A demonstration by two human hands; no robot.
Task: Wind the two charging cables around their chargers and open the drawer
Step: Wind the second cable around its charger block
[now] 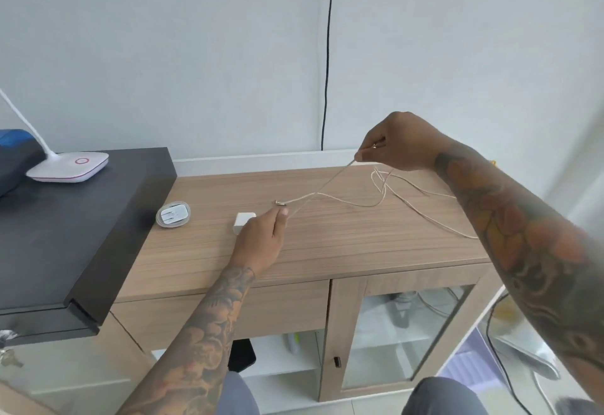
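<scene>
No readable text, label, brand or number is to be found. The only sign that can be made out is a pink ring marked on the flat white rounded-square lamp base [68, 166], which is set on the black tabletop [81, 234]. Patterns are seen on both forearms, but no lettering is legible there.

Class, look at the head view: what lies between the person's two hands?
In the head view, a taut stretch of white charging cable runs from the left hand up to the right hand; under it the wooden cabinet top is bare.
</scene>
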